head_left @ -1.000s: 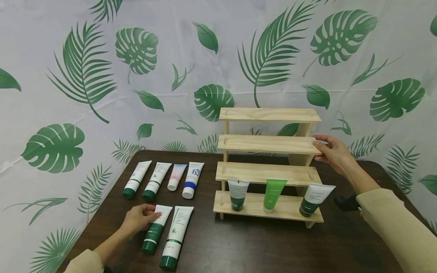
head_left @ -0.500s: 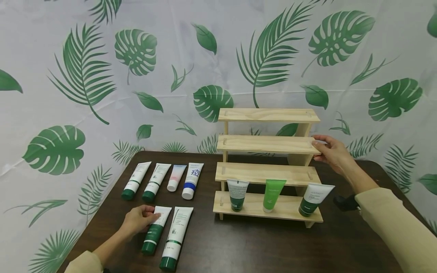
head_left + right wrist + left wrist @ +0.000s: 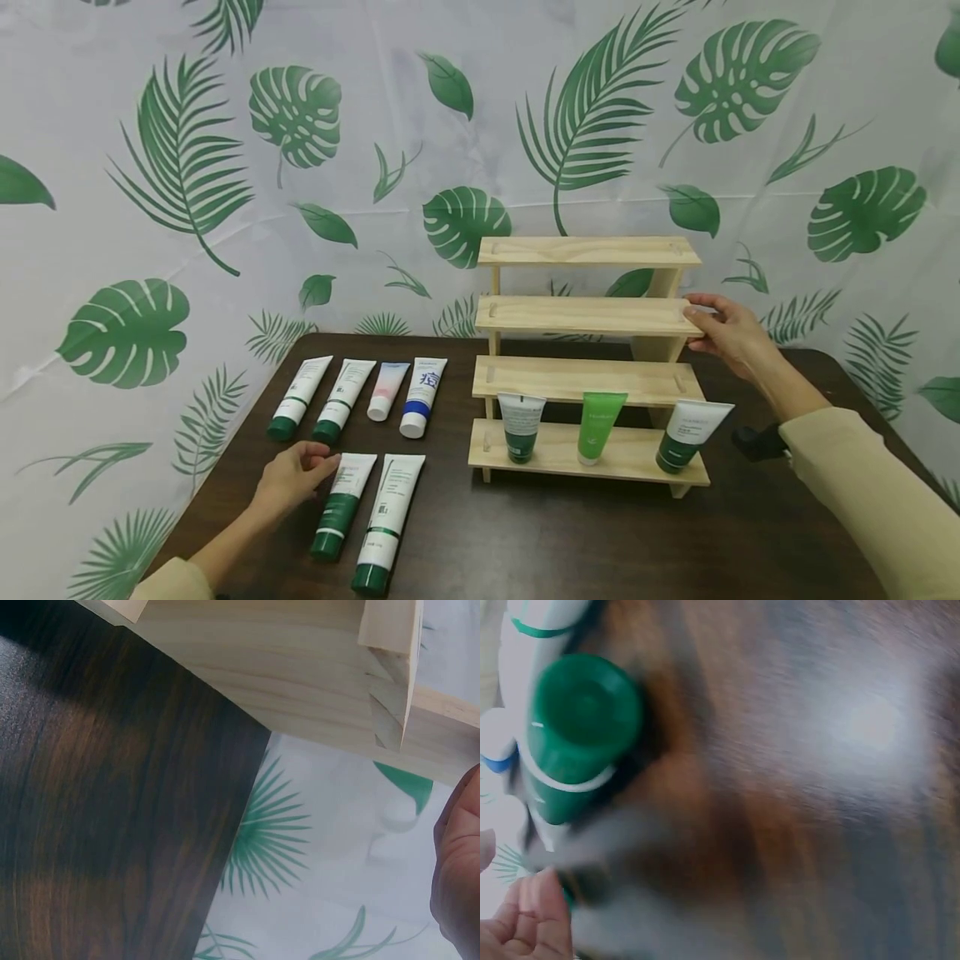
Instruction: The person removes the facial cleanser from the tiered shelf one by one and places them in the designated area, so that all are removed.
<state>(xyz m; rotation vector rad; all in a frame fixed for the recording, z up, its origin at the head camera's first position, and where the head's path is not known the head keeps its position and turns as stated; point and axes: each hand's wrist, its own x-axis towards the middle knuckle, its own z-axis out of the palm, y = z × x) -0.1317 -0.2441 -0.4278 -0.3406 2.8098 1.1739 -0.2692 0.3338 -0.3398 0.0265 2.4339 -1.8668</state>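
Note:
My left hand is beside the upper left edge of a white-and-green squeeze tube lying on the table, thumb tip close to it; whether they touch I cannot tell. In the left wrist view, thumb and fingers stand apart with nothing between them. To that tube's right lies a longer white tube with a green cap. My right hand grips the right end of the second shelf from the top of a wooden stepped rack, thumb on the board; its other fingers are partly hidden behind.
Behind the left hand lie several tubes in a row, among them a white one with a blue band. On the rack's lowest step stand a grey-and-green tube, a bright green tube and a white-and-green tube. A leaf-print cloth hangs behind.
My left hand has let go of the white-and-green tube and drawn slightly up and left. The tube lies where it was. My right hand keeps its grip on the rack.

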